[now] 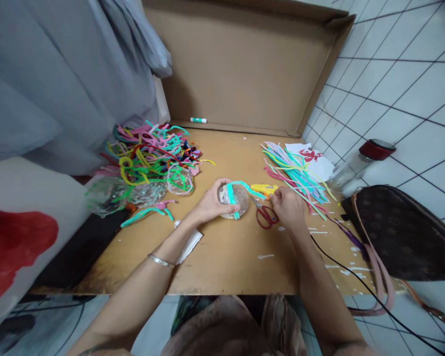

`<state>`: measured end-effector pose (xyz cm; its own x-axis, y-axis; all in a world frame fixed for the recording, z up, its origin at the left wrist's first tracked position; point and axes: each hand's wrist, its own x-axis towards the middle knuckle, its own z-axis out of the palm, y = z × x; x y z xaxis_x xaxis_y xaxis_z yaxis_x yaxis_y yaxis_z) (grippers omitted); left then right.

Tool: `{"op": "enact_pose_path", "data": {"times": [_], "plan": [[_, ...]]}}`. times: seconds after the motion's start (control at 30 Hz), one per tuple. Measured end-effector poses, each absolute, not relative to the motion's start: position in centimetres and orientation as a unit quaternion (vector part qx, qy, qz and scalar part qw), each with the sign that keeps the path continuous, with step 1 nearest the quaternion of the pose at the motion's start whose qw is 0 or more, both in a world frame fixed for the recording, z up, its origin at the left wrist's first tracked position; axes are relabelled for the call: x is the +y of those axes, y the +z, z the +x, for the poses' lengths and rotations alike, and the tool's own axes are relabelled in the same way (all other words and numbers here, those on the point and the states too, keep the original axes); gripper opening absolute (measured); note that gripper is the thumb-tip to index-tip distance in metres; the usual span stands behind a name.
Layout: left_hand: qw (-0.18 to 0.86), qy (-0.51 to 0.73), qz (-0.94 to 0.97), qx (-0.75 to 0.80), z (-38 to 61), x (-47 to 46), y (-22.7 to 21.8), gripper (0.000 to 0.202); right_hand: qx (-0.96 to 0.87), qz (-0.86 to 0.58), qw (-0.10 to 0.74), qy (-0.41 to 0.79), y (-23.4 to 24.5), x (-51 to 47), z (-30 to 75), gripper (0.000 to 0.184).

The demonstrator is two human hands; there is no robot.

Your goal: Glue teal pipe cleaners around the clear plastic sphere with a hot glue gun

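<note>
My left hand is closed around a round, clear plastic piece, its thumb across the front. A strip of turquoise pipe cleaner crosses this piece, and a loose length arches off to the right. My right hand is closed in a pinch where that length ends, seemingly on its tip. Just behind these fingers is a yellow glue gun, its handle side hidden by my hand. Red-handled scissors lie on the table between my hands.
Pipe cleaners lie heaped at left and bundled at right. Clear plastic bottle bases sit by the heap. A bottle and brown bag stand at right. A black cord runs off the edge. Cardboard stands behind.
</note>
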<state>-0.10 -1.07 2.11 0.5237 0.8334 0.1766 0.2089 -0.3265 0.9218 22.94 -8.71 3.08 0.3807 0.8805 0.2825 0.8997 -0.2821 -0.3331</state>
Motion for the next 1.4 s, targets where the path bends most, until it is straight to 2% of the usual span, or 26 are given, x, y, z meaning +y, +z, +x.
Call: {"op": "enact_pose_path", "data": {"times": [0.13, 0.3, 0.4, 0.83, 1.0, 1.07, 1.17, 1.3, 1.4], "plan": [[0.478, 0.346, 0.730, 0.344, -0.1, -1.0, 1.8, 0.070, -0.558, -0.802, 0.200, -0.070, 2.7, -8.9, 22.5, 0.023], [0.474, 0.343, 0.733, 0.346, 0.1, -1.0, 1.9, 0.069, -0.529, -0.841, 0.080, -0.080, 2.6, -8.5, 22.8, 0.032], [0.472, 0.347, 0.736, 0.340, 0.1, -1.0, 1.7, 0.070, -0.528, -0.847, 0.039, -0.058, 2.1, -8.4, 23.0, 0.039], [0.465, 0.343, 0.739, 0.346, 0.1, -1.1, 2.0, 0.069, -0.522, -0.847, 0.095, -0.037, 1.4, -7.5, 22.5, 0.056], [0.463, 0.339, 0.745, 0.339, 0.1, -1.0, 1.7, 0.071, -0.515, -0.852, 0.069, -0.066, 2.0, -7.7, 21.6, 0.050], [0.463, 0.345, 0.744, 0.335, 0.2, -1.0, 1.7, 0.071, -0.535, -0.833, 0.100, -0.101, 2.0, -7.9, 21.7, 0.040], [0.467, 0.349, 0.740, 0.335, 0.3, -1.1, 1.8, 0.071, -0.575, -0.780, 0.223, -0.104, 1.8, -8.1, 21.9, 0.028], [0.459, 0.344, 0.748, 0.334, 0.4, -1.3, 1.9, 0.071, -0.643, -0.629, 0.437, -0.017, 1.9, -7.9, 21.5, 0.027], [0.438, 0.340, 0.763, 0.332, 0.4, -1.5, 2.2, 0.072, -0.707, -0.511, 0.487, 0.038, 2.7, -7.5, 20.3, 0.030]]}}
